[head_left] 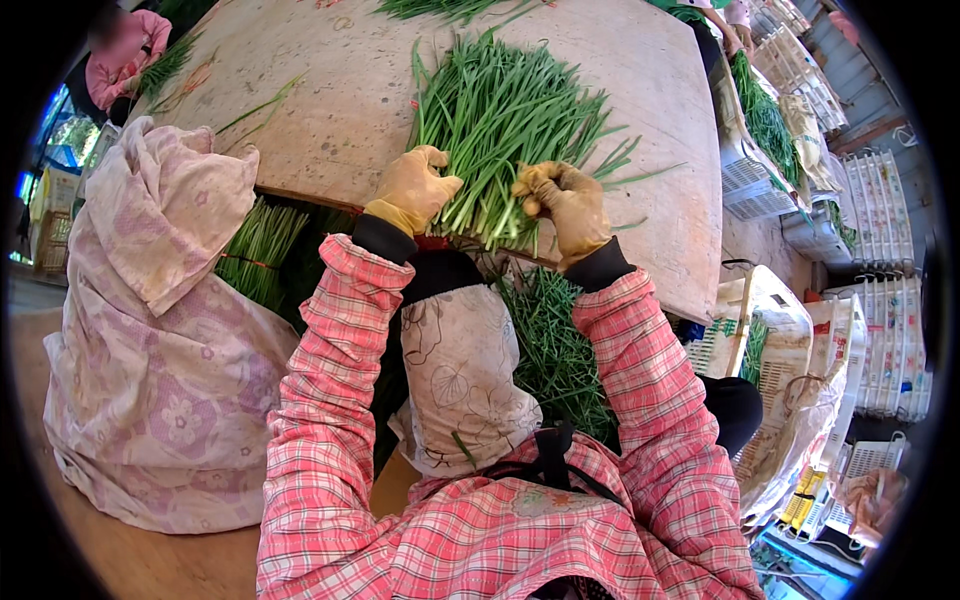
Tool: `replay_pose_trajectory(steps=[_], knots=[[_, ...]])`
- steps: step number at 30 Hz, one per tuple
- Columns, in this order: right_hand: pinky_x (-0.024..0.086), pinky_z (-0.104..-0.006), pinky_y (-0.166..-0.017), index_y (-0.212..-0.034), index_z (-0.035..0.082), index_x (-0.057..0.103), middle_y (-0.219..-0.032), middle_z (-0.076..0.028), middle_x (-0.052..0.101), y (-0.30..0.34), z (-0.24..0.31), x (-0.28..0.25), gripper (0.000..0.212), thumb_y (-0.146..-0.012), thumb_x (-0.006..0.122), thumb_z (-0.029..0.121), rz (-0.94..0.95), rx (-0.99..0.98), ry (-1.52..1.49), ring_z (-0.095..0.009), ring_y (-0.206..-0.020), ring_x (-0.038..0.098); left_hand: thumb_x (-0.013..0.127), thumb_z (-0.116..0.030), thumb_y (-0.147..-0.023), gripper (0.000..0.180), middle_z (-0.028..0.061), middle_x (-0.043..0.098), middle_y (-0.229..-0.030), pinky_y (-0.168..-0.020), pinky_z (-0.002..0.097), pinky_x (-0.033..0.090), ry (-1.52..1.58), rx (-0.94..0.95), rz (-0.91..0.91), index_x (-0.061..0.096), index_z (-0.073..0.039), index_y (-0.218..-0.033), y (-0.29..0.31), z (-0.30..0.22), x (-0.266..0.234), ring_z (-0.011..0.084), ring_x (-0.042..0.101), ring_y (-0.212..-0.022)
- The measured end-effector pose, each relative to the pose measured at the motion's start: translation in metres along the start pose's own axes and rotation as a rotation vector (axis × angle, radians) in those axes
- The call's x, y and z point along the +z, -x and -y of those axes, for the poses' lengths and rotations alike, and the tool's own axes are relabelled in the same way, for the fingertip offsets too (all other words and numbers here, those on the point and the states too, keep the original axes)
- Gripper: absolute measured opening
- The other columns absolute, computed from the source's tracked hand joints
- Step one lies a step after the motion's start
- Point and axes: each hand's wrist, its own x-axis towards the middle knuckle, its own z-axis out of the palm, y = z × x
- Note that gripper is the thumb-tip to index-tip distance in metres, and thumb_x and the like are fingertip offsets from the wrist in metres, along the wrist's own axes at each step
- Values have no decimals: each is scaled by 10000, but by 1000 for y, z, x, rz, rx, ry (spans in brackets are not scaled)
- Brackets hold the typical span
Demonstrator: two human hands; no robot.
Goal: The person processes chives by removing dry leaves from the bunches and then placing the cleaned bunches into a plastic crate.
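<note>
Lying on the bench [330,110], at the middle of its near edge, one large heap of green stalks [515,110] has its pale ends toward the person and its leaf tips toward the far side. Two hands in yellowish gloves are at this heap. The left hand [412,190] has its fingers curled and is against the left side of the pale ends; I cannot tell if it grasps any stalk. The right hand [570,208] is also bent, with its fingertips at the right side of the same ends, and its grip I cannot tell either. Two sleeves with pink checks [335,350] come from the near side.

A second heap of greens [450,8] is at the far edge. To the left, below the bench, there is one tied bundle [255,250], beside one flowered cloth [180,400]. Loose green leaves [560,360] lie below the bench, between the two forearms. Two other people are partly visible: one person in pink [125,65] at the far left, and one person in green [705,10] at the far right, near one white basket [745,180] with greens.
</note>
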Motion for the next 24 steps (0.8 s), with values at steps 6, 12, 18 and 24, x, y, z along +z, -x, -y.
replay_pose_trajectory(steps=[6,12,18,24], knots=[[437,-204,-541,-848,-18,584,-756,-78,638,-4,-10,-6,117,-893,566,88,-17,95,-91,-88,-566,513,751,-240,-717,478,125,630,-831,-680,296,480,11,2,-73,586,37,-1070,19,-33,-7,181,593,-744],[433,-197,-522,-818,-31,594,-738,-80,639,-4,-6,5,133,-881,582,85,-38,126,-61,-84,-554,513,779,-389,-630,642,124,607,-1024,-785,369,471,-344,215,-66,573,-39,-1127,60,-74,-4,294,588,-926],[417,-204,-507,-868,-38,579,-786,-95,627,-15,-2,-7,104,-880,567,65,-26,134,-435,-96,-544,506,783,-352,-629,599,104,627,-1023,-793,364,475,-305,142,-7,581,-50,-1105,58,-64,9,270,594,-959],[432,-221,-629,-975,-21,594,-834,-52,612,32,33,-35,136,-868,553,53,173,28,30,-102,-665,531,761,-323,-658,557,104,637,-1046,-809,352,471,-217,106,36,592,-30,-1101,58,-61,2,264,603,-954]])
